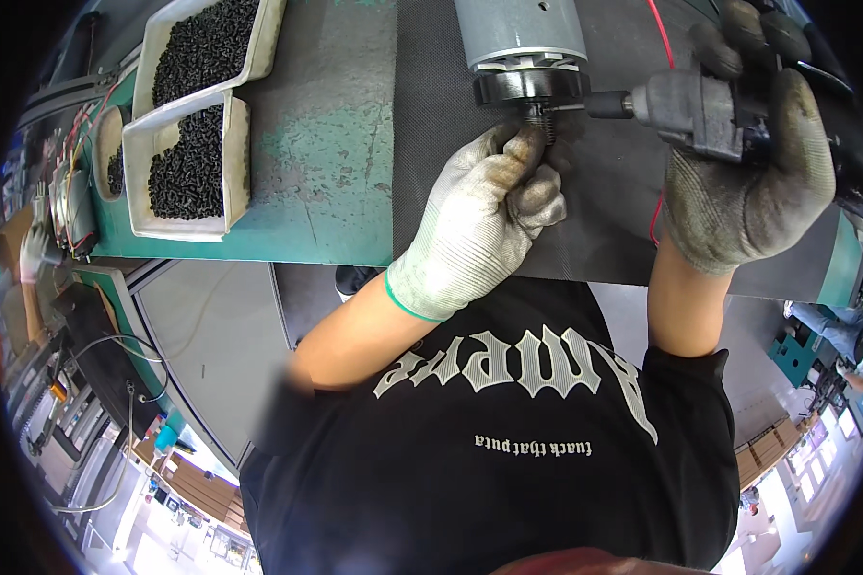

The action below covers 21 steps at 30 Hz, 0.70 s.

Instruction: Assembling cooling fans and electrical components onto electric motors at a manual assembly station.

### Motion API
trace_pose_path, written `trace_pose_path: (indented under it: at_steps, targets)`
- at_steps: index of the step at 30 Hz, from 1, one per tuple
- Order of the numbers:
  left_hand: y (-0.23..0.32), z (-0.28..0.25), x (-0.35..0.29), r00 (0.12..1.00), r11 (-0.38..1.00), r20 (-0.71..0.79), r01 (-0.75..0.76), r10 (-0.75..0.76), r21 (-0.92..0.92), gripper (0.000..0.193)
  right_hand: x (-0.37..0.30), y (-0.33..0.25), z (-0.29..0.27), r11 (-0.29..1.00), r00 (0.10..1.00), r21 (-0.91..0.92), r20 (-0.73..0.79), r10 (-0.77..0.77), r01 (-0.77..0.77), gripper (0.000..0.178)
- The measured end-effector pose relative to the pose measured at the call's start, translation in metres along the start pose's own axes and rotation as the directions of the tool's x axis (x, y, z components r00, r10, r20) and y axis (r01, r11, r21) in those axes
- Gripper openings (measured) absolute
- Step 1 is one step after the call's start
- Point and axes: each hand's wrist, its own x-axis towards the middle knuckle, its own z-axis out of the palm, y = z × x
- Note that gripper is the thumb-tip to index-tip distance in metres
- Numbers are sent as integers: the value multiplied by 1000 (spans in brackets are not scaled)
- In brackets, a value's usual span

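Just beyond your left hand (484, 216), the grey motor (523, 34) points its long axis and threaded shaft (545, 125) toward you; that hand bunches at the shaft, its grip unclear. Your right hand (750, 211) wraps the driver (695, 110), bit (608, 104) leftward. Between your hands, dark mat (609, 225) reaches the near edge. Your left forearm (364, 331) slants inward.

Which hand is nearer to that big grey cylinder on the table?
Left. The left hand is just below the grey cylinder in the picture, by its dark shaft; the right hand is farther right, holding a power tool.
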Motion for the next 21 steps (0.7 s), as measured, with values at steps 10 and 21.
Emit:
trace_pose_path:
  at_steps: [10,21]
  targets:
    - [-3,1,9,993,945,10,-116,118,306,14,-7,10,-34,709,956,-687,-75,-284,157,32]
    - [-2,-8,6,781,-282,328,-202,531,938,32,19,-27,-11,927,966,-298,-55,-254,226,38]
